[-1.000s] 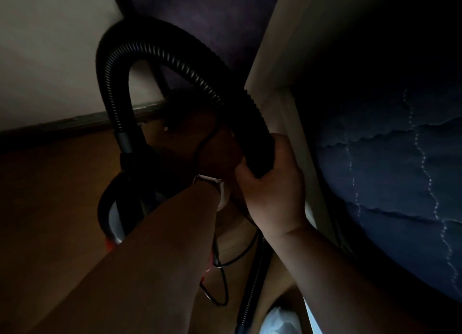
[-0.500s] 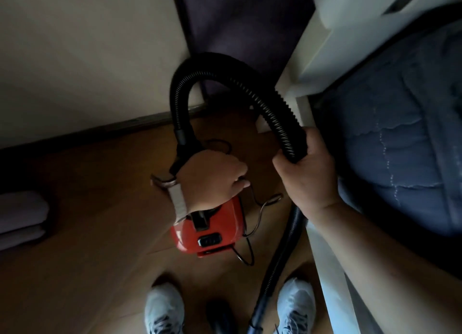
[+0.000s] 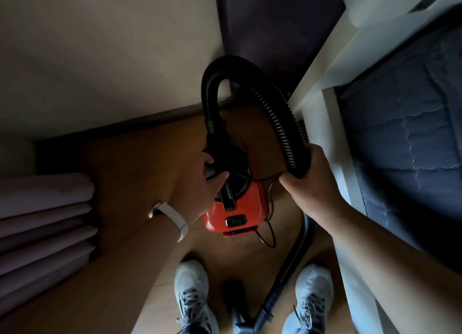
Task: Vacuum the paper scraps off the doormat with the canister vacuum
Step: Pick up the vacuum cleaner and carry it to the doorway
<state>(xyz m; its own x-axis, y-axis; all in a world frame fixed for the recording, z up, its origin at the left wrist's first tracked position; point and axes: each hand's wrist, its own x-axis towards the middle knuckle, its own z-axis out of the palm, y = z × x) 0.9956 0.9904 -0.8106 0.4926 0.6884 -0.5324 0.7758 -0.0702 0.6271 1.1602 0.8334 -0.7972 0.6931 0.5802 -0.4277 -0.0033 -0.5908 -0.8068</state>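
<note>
A red canister vacuum point(image 3: 240, 211) sits on the wooden floor in front of my feet. My left hand point(image 3: 202, 186), with a white wristband, curls its fingers round the black front part of the canister, beside the handle point(image 3: 228, 196). The black ribbed hose point(image 3: 252, 71) arches up from the canister and comes down into my right hand point(image 3: 310, 183), which grips it. Below that hand the hose runs on to a nozzle point(image 3: 260, 318) between my shoes. No doormat or paper scraps are in view.
A thin black power cord point(image 3: 271, 236) loops beside the canister. A white bed frame point(image 3: 335, 138) with a blue quilt point(image 3: 405, 153) stands close on the right. Folded pale bedding point(image 3: 42, 221) lies at the left. Behind are a wall and a dark curtain point(image 3: 275, 21).
The view has drawn back from the dark corner, showing the canister and my shoes. My left hand has slid off the top handle to the canister's black front. My right hand still holds the hose.
</note>
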